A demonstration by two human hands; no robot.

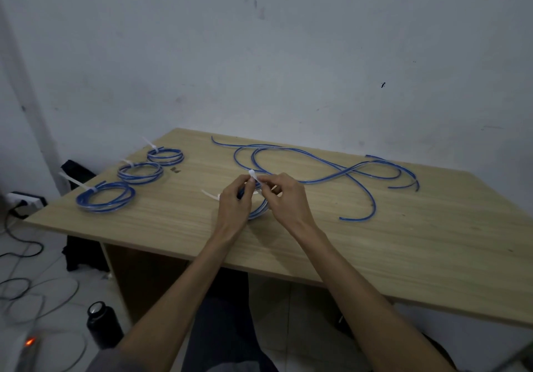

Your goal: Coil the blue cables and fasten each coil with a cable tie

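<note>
Three tied coils (105, 197) lie in a row on the left part of the table (403, 256), running from near-left to far-right, each with a white tie tail pointing up and to the far left. Your left hand (234, 202) is curled round a fourth coil (257, 211) at the table's middle, holding it up on edge; only its lower arc shows between your two hands. Your right hand (284, 198) pinches the white tie (253, 176) with thumb and forefinger just above that coil, touching the fingertips of the left. The tie's head end sticks up toward the far side, while its long tail (210, 194) runs out to the left past your left hand, lying low and nearly level over the wood. Several loose cables (331, 175) sprawl across the far right of the table, their long sweep running left to right, with one end curling toward the near edge at right. A dark bottle (103, 325) stands on the floor at near left.
</note>
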